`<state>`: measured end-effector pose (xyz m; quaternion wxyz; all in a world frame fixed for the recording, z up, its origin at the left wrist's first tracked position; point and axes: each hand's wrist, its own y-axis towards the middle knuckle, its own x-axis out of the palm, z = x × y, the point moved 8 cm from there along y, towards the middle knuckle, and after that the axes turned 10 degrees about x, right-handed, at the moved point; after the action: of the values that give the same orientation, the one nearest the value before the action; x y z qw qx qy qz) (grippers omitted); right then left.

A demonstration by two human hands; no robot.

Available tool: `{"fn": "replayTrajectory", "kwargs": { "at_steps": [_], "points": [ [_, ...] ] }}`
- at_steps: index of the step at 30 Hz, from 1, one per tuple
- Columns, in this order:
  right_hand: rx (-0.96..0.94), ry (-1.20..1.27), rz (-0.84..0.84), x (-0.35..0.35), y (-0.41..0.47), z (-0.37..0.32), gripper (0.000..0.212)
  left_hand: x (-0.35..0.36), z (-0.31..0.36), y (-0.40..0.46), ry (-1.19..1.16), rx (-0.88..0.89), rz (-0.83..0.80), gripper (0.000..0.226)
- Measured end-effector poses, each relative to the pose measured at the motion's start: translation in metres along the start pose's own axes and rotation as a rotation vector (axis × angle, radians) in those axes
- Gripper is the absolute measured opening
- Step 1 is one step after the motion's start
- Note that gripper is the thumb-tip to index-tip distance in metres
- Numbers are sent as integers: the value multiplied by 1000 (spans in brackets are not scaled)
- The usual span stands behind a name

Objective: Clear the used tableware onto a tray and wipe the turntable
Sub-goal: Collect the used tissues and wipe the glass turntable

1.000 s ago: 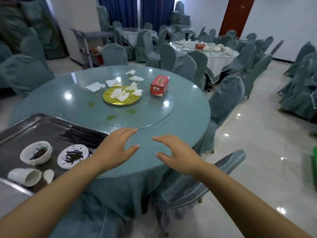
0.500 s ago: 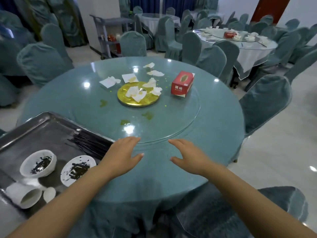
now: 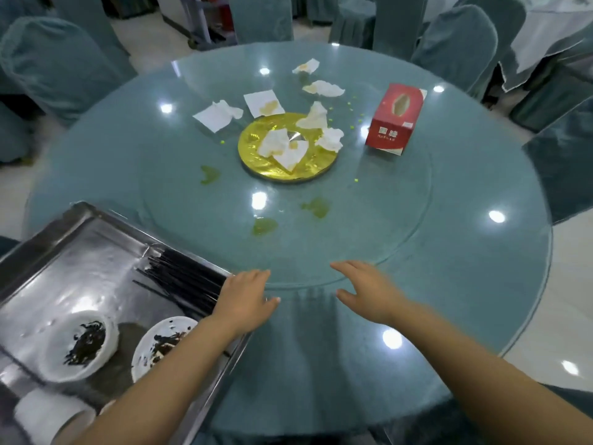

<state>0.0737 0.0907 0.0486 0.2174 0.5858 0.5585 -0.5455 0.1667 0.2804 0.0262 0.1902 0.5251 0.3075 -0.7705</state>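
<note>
Nearest, both forearms reach forward from the bottom edge over the round table (image 3: 481, 284). The left hand (image 3: 245, 300) lies palm down with straight fingers and holds nothing; it sits at the right corner of the metal tray (image 3: 96, 232), its fingertips just at the near rim of the glass turntable (image 3: 385, 220). The right hand (image 3: 369, 293) is likewise released, fingers extended and slightly spread, thumb pointing toward the other hand, its fingertips at the same rim. Whether either palm actually touches the glass I cannot tell.

On the tray, left of the left wrist, lies a bundle of black chopsticks (image 3: 186, 284). Nearer on the tray are a white bowl (image 3: 80, 345) and a white plate (image 3: 160, 342), both with dark leftovers, the plate partly under the left forearm, and a white cup (image 3: 48, 415) on its side at the bottom corner.

Beyond the hands, the turntable carries green smears (image 3: 264, 226). At its middle sits a gold disc (image 3: 256, 142) with crumpled white napkins (image 3: 279, 146) on it; more napkins lie just past it. To the right stands a red tissue box (image 3: 396, 118), well apart from the right hand; its white characters are too small to read surely.

Farther off, covered chairs (image 3: 57, 65) ring the table.
</note>
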Motion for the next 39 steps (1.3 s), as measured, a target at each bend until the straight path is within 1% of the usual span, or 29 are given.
{"fn": "replayTrajectory", "kwargs": {
  "at_steps": [5, 8, 12, 20, 24, 28, 31, 34, 37, 39],
  "points": [
    [-15, -92, -85, 23, 38, 4, 62, 36, -33, -1, -35, -166, -85, 65],
    [-17, -165, -124, 28, 61, 18, 66, 42, -35, -1, -10, -190, -63, 59],
    [35, -228, -166, 30, 88, 43, 71, 40, -35, 1, -5, -232, -32, 50],
    [-13, -381, -280, 49, 110, 46, 79, 38, -32, -2, 32, -264, -51, 50],
    [-28, -428, -276, 54, 108, 52, 85, 38, -32, -6, 33, -248, -58, 49],
    [-42, -437, -281, 55, 109, 53, 86, 36, -32, -2, 65, -247, -44, 47],
    [-62, -429, -287, 52, 109, 56, 85, 33, -35, 10, 50, -278, -58, 54],
    [-81, -444, -297, 51, 108, 63, 83, 36, -41, 27, 52, -316, -141, 67],
    [-74, -429, -309, 49, 111, 71, 81, 43, -45, 45, 76, -361, -236, 75],
    [-77, -424, -313, 45, 114, 78, 79, 42, -44, 55, 77, -383, -248, 78]
  ]
}}
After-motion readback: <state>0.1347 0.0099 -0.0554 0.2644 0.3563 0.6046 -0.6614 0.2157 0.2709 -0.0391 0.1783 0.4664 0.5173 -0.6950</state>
